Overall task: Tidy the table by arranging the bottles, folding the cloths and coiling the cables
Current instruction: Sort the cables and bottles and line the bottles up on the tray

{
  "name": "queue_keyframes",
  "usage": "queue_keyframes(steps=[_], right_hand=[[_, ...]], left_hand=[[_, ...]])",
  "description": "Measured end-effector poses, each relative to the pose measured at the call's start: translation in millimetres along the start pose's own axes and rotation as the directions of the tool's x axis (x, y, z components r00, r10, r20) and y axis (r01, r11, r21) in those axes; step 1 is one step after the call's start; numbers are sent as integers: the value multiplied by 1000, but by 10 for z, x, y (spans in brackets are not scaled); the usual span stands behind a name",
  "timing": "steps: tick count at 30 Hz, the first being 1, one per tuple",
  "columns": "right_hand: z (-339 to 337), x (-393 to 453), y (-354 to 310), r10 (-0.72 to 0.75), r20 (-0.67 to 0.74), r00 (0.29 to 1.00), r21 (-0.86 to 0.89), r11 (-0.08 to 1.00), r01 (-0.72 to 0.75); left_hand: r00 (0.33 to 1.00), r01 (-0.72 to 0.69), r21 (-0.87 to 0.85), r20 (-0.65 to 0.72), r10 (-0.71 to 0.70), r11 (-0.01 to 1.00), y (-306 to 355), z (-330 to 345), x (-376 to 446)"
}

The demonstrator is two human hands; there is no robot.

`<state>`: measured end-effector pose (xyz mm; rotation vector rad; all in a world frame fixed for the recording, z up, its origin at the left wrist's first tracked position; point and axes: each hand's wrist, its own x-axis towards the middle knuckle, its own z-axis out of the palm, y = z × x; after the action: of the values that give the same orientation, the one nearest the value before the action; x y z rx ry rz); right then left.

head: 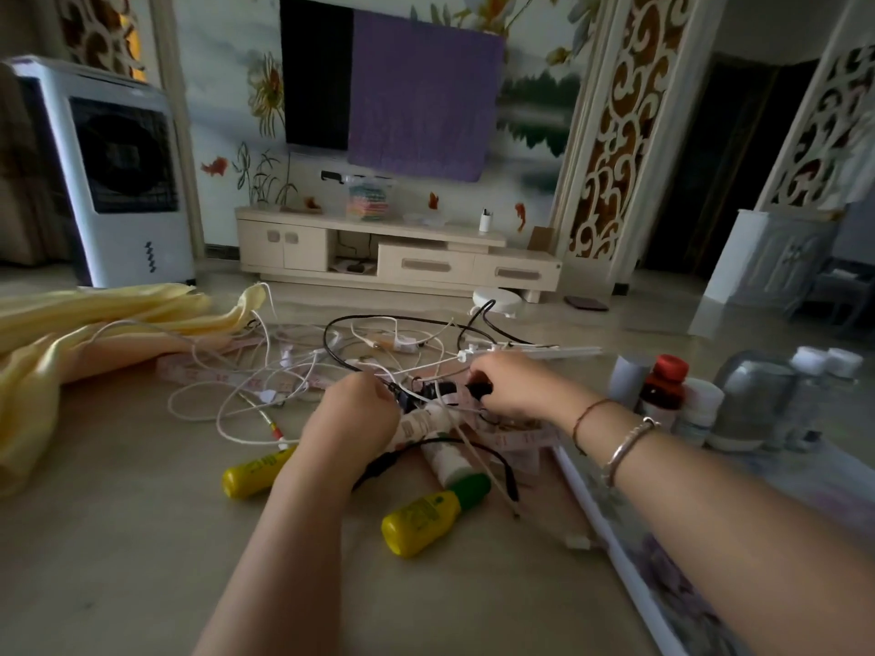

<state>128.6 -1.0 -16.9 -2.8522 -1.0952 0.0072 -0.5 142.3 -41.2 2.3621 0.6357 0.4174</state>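
Note:
A tangle of white cables and a black cable lies across the middle of the table. My left hand has its fingers curled on the black cable in the tangle. My right hand grips a black plug a short way to the right. Two yellow bottles lie on their sides, one left of my left forearm, one with a green cap in front. A white bottle lies under the cables. A yellow cloth is heaped at the left.
Several upright bottles stand at the right, among them a red-capped one, beside a grey rounded container. A flower-printed mat covers the table's right side. A pink measuring tape runs through the cables. Beyond stand a TV cabinet and an air cooler.

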Motion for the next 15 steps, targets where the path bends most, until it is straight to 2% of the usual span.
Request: queue_keyframes(steps=[5,7,9,11,13,15], right_hand=[[71,5,33,-12,-18,1000,56,998,13],[75,-26,46,-17,-30,999,55,998,19],[73,-73,38,-18,-77,997,78,997,24],[48,-130,25,-15,-176,984,155,987,42],[0,-178,-8,0,-266,964,261,963,72],[-79,-217,-65,51,-264,963,402,914,61]], left_hand=[[981,-49,57,192,38,997,21,-22,-51],[978,-64,113,207,39,992,34,-21,-88],[986,-64,98,157,48,993,47,-50,-125],[998,-41,43,48,38,998,79,-105,-158],[996,-40,-72,-87,33,997,139,-171,-193],[981,-81,-257,-191,31,963,202,-223,-220]])
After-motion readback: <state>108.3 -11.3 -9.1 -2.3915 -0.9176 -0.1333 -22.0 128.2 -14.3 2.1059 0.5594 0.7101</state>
